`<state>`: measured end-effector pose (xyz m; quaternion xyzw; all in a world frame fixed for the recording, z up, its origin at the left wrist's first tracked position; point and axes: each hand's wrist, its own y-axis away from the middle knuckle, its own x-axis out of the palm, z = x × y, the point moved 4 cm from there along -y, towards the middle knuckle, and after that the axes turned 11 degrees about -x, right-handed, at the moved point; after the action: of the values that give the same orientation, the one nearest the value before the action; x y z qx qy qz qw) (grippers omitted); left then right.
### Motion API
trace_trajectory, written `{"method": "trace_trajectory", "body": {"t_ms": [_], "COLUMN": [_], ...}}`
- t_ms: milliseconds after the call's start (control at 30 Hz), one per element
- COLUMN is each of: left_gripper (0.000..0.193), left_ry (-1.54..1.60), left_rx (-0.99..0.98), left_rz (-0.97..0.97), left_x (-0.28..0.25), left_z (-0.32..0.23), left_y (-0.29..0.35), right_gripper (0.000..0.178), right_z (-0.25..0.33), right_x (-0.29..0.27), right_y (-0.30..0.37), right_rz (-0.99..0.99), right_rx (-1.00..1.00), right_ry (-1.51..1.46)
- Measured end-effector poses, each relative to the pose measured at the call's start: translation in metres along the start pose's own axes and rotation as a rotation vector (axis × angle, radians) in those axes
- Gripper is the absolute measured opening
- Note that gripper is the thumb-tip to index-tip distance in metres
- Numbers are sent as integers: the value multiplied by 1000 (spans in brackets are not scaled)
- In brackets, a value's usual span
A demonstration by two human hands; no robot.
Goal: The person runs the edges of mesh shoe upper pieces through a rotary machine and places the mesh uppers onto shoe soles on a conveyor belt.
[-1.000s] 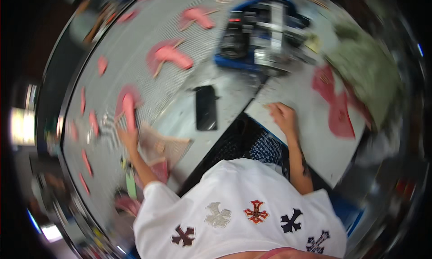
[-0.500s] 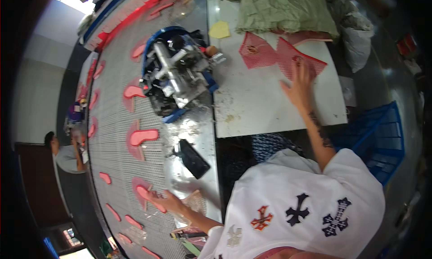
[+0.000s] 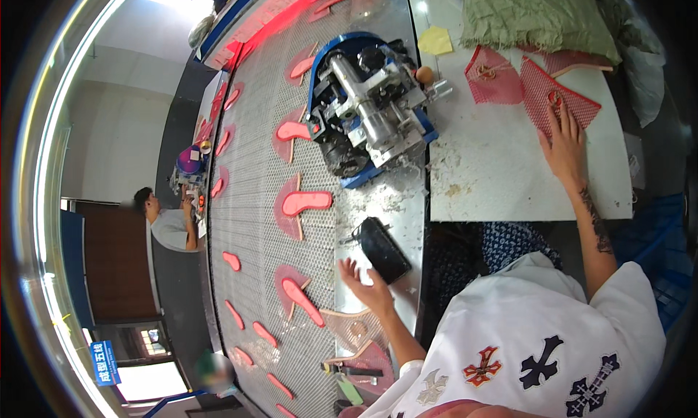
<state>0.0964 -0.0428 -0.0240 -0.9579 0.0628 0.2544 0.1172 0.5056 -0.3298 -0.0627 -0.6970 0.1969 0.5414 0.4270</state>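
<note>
My right hand (image 3: 566,143) lies on the white tabletop with its fingers stretched out. Its fingertips rest on a red mesh shoe-upper piece (image 3: 547,91) with a small round ornament. Another red mesh piece (image 3: 496,80) lies just left of that one. My left hand (image 3: 369,287) hovers over the metal ledge beside the conveyor, fingers apart, holding nothing. Close to it are a pink sole-shaped piece (image 3: 302,302) with sheer mesh under it and a black flat-sided object (image 3: 384,249). Beige mesh (image 3: 352,329) lies below that hand.
A blue-framed metal machine (image 3: 367,105) stands between conveyor and table. Several pink sole-shaped pieces (image 3: 309,202) lie along the mesh conveyor belt (image 3: 251,171). Green cloth (image 3: 538,14) covers the table's far end, near a yellow sheet (image 3: 435,41). Another person (image 3: 171,225) works across the conveyor.
My left hand has come off the nearest pink sole-shaped piece and opened away from it, toward the black object. My right hand stays on the red mesh. The view has shifted left.
</note>
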Motion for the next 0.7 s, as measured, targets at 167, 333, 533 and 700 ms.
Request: {"method": "trace_trajectory", "body": {"t_ms": [167,333,533,700], "left_gripper": [55,56,52,44], "left_ry": [23,144,170,54], "left_rx": [-282,-302,-319,-214], "left_rz": [88,14,-25,-41], "left_x": [14,12,12,11], "left_z": [31,44,49,48], "left_y": [-6,-11,-10,-8], "right_gripper": [58,58,59,60], "right_z": [-3,-10,-17,-25], "right_x": [5,14,41,48], "right_y": [-3,4,13,8], "right_rz": [76,72,45,-129], "right_rx": [10,14,-41,-121], "right_ry": [40,45,78,-36]}}
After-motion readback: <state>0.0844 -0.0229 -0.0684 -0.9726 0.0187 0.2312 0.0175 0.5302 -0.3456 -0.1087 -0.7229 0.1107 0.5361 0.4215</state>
